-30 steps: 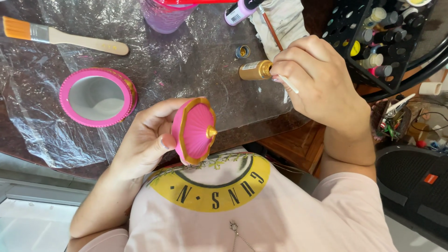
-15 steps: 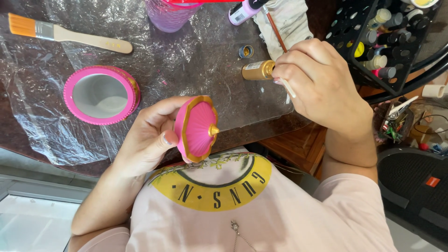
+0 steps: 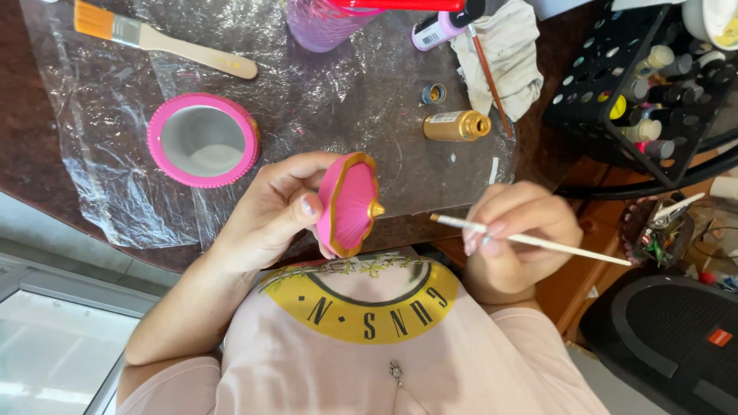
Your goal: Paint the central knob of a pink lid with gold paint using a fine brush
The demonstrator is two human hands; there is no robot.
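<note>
Right now my left hand (image 3: 269,219) grips the pink lid (image 3: 350,204) on edge, just above the desk (image 3: 46,177) edge and close to my chest, its gold rim and knob turned toward my right hand (image 3: 511,238), which pinches a thin brush (image 3: 530,240) with the tip aimed at the lid but not touching it. I judge this to be the gold trim step, with the brush about to meet the rim. Bringing them together calls for a steady wrist and a slow turn of the lid so the line stays on the edge. Further out on the plastic sheet (image 3: 100,184) lie the open gold bottle (image 3: 457,125) and the pink tin (image 3: 204,141)
</note>
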